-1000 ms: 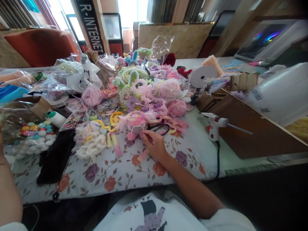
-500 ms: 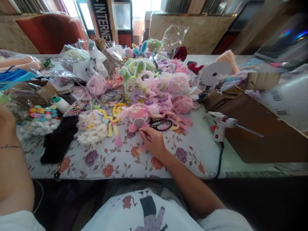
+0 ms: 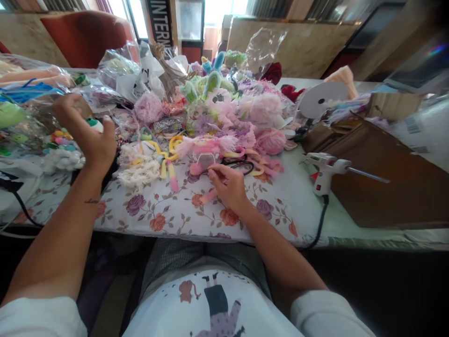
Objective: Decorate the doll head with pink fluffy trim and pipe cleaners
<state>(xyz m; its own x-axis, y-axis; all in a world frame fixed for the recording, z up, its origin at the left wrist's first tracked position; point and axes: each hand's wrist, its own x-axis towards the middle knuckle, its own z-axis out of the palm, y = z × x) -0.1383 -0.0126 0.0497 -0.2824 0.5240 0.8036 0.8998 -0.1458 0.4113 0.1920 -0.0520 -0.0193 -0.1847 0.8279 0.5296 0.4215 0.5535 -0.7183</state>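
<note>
The right hand (image 3: 229,185) lies low over the table (image 3: 338,234), back upward, its forearm slanting in from the lower right. Thumb and forefinger sit close together at the lower edge of the pink piece (image 3: 206,157); I cannot tell whether they pinch it. The left hand (image 3: 91,140) is raised, wrist bent, thumb spread wide from its curved fingers, near a cluster of smooth round balls (image 3: 65,159).

Nearest is a thin cloth (image 3: 196,227) printed with orange and purple flowers. The pink piece is in the middle, in front of the heap: fuzzy, with feathery tufts on both sides, a beaded string across its grey front and a round pompom (image 3: 195,169) at its lower left. Left of it lies shaggy white yarn (image 3: 138,171); just right, looped black scissors (image 3: 248,166). Farther right, a hard white glue gun (image 3: 321,173) stands before a flat-sided cardboard box (image 3: 386,187). Beyond are a rounded pink yarn ball (image 3: 270,141), a flat white disc (image 3: 322,100), crinkled clear plastic (image 3: 266,44) and an orange-red chair (image 3: 91,37).
</note>
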